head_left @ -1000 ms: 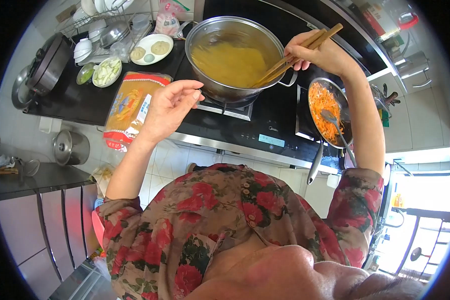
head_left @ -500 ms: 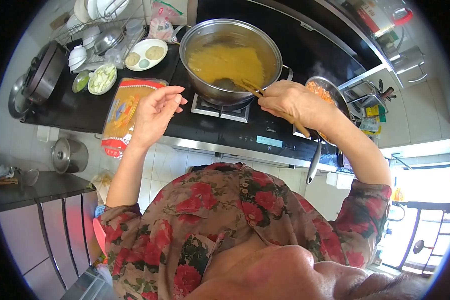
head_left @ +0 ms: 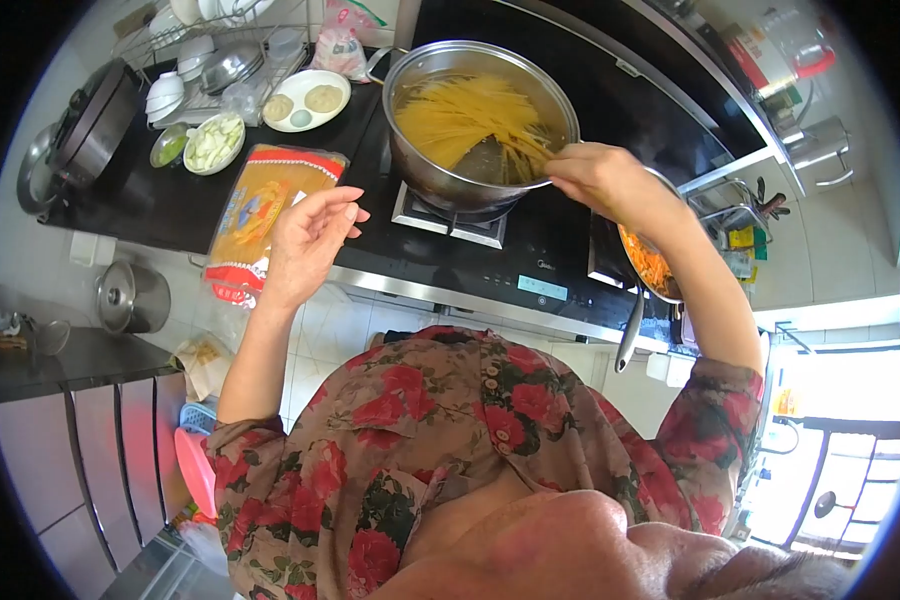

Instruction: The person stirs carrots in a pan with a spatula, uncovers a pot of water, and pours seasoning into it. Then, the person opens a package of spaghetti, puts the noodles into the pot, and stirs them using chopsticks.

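A large steel pot stands on the front burner, with long yellow noodles fanned out in its water. My right hand is at the pot's right rim, thumb and fingers pinched together beside the noodle ends. What lies between those fingertips is hidden. My left hand hovers over the right edge of a red-and-clear noodle packet, palm turned inward, fingers loosely bent and apart, holding nothing. Partly behind my right arm, a frying pan holds shredded orange carrot.
Left on the counter are a white plate with dough-like rounds, a bowl of chopped pale-green vegetable and a small green bowl. A dish rack and dark lidded cooker stand behind. The pan's handle juts over the counter edge.
The brown sticks that ran from the pot under my right hand no longer show. That hand moved slightly right, and the noodles look more spread. My left hand stayed nearly in place.
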